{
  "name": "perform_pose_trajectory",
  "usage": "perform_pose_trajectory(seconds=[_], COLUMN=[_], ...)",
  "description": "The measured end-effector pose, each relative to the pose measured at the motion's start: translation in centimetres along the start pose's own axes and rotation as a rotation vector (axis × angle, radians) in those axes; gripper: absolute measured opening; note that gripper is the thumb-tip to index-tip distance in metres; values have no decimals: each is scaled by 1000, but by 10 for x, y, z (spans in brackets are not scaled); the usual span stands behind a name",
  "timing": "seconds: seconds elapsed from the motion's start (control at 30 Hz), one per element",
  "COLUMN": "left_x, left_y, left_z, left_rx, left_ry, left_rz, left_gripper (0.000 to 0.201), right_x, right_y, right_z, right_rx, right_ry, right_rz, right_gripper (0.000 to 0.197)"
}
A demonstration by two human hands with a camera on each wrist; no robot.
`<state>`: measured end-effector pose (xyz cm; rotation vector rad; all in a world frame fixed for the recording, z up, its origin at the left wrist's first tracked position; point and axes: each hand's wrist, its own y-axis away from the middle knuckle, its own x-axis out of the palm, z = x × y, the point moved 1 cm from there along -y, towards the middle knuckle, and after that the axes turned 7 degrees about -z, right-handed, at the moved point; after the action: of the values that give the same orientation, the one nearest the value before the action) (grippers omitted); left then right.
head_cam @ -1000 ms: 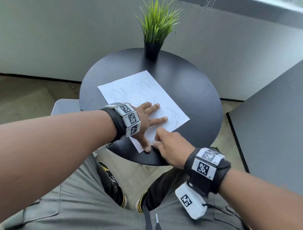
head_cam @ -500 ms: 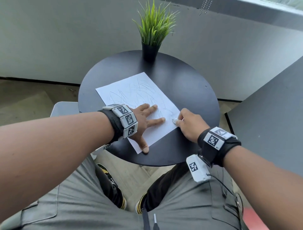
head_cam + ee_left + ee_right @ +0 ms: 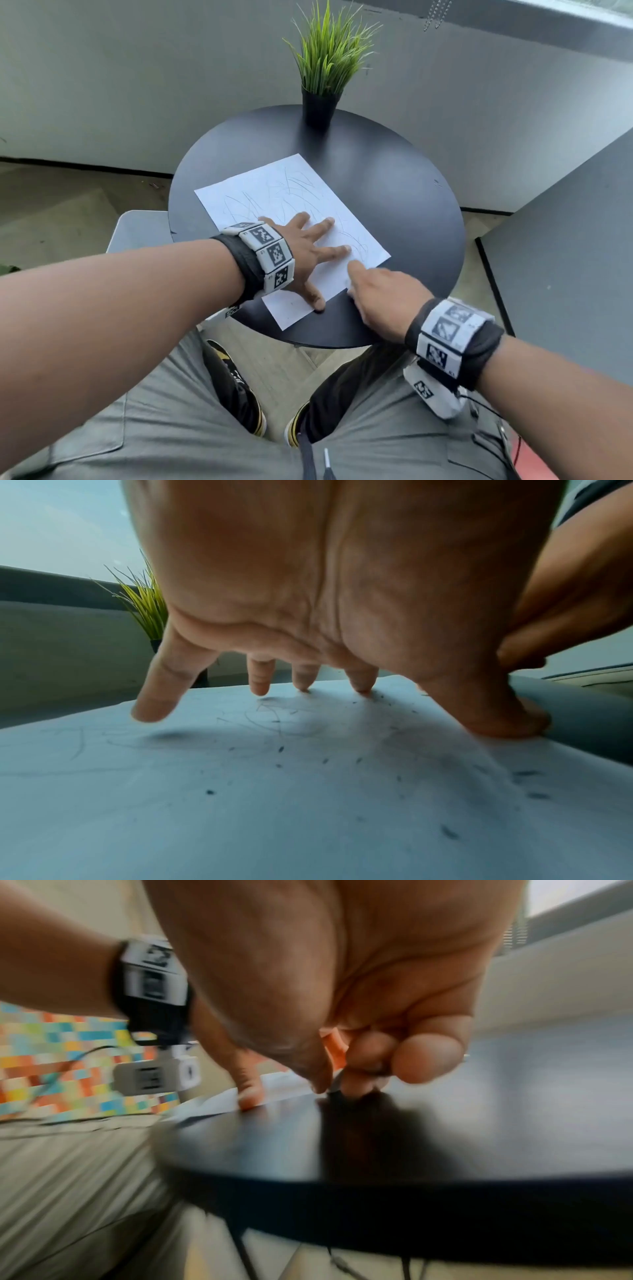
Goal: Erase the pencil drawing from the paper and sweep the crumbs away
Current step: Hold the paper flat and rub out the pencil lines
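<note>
Paper (image 3: pixel 291 205) lies on the round black table (image 3: pixel 404 192), most pencil scribble (image 3: pixel 284 198) unerased; dark crumbs (image 3: pixel 281 749) dot its near part, unswept. Left hand (image 3: pixel 305 253), fingers spread flat, pins its near half. Right hand (image 3: pixel 383 291) works at the near-right edge, fingers curled, apparently pinching a small eraser (image 3: pixel 349 291), blurred.

A round black table (image 3: pixel 394 212) carries a scribbled white paper (image 3: pixel 274 195) near its front and a potted grass plant (image 3: pixel 323 72) at its far edge.
</note>
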<state>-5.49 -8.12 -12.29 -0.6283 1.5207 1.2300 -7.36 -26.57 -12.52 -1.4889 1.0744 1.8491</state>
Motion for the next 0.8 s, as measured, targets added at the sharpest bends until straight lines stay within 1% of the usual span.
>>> perform_pose_trajectory(seconds=[0.07,0.1,0.13,0.17,0.27,0.3,0.33,0.4,0.43,0.47,0.5,0.53,0.6,0.63,0.67,0.73,0.77,0.8], left_x=[-3,-5,-7,-9,-15,-16,-16,-17,-17,-18,-18,-19,-19,-19,-19,-17,-17,-16], left_y=[0,1,1,2,2,2,1,0,0,1,1,1,2,2,2,1,1,1], left_z=[-1,-3,-4,-5,-8,-8,-9,-9,-9,-10,-11,-12,-11,-10,-10,-9,-9,-9], left_rx=[-6,-5,-6,-10,-14,-13,-12,-12,-17,-22,-23,-22,-14,-8,-5,-7,-7,-9], left_ry=[-9,-13,-11,-8,-15,-17,-15,-11,-16,-24,-32,-42,-63,-63,-54,-42,-44,-51], left_rz=[31,38,43,48,60,65,70,73,74,76,77,77,77,78,80,82,81,77], left_gripper=[112,113,114,116,118,119,119,120,120,120,121,121,121,121,121,121,121,121], right_x=[-10,-15,-16,-14,0,0,-1,-10,-13,-14,-13,-9,0,1,-1,-11,-14,-15], right_y=[-13,-16,-16,-13,5,4,-2,-18,-22,-23,-20,-15,-1,0,-6,-22,-25,-24], right_z=[-20,-26,-26,-18,14,13,6,-17,-24,-25,-18,-6,13,12,4,-23,-32,-31], right_rx=[125,166,173,142,-40,-51,-23,101,135,137,109,49,-66,-74,-36,121,160,157], right_ry=[2,-6,-4,7,-4,-2,11,8,5,6,14,21,-7,-12,-6,-12,-6,5], right_rz=[-25,-40,-47,-41,39,53,39,-12,-31,-45,-46,-37,19,33,26,-9,-21,-31], right_gripper=[16,13,11,11,17,18,16,14,15,16,17,19,19,18,18,16,17,16])
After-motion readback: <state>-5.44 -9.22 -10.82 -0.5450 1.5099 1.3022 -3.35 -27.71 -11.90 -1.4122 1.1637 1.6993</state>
